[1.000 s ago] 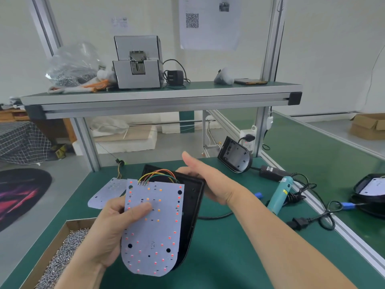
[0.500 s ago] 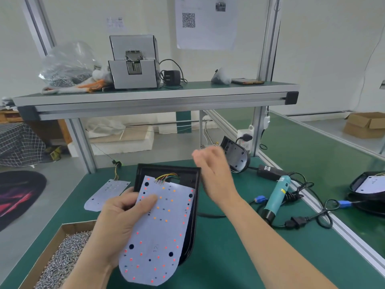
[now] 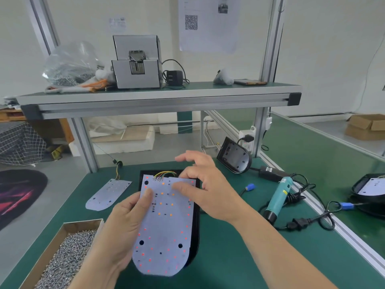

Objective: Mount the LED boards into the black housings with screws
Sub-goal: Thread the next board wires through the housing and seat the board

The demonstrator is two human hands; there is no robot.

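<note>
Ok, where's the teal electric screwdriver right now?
In the head view the teal screwdriver lies on the green bench, right of the black housing and the right hand, among black cables near the power adapter.

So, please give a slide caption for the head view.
Left hand holds the LED board over the black housing; open right hand above its top.
</note>
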